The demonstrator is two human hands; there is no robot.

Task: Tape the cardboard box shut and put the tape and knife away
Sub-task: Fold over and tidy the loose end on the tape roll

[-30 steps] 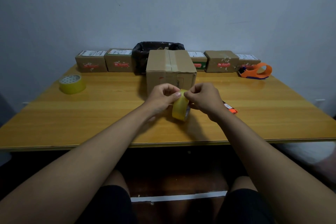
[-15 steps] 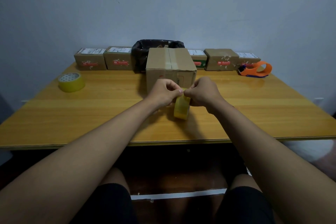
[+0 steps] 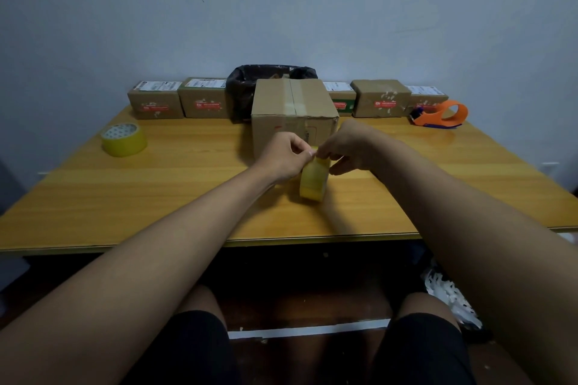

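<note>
A cardboard box (image 3: 294,109) stands at the table's middle, a strip of tape running along its top seam. Just in front of it a yellow tape roll (image 3: 313,180) stands on edge on the wooden table (image 3: 187,184). My left hand (image 3: 283,158) and my right hand (image 3: 347,150) both pinch at the top of the roll, fingertips almost meeting. The knife is hidden behind my right arm.
A second yellow tape roll (image 3: 124,139) lies flat at the left. An orange tape dispenser (image 3: 442,115) sits at the back right. Several small labelled boxes (image 3: 155,102) and a black bag (image 3: 250,84) line the wall behind the box.
Both hands with the roll have shifted slightly forward toward the box, and the roll now hangs lower from my fingertips. The knife seen near my right wrist a second ago is now hidden.
</note>
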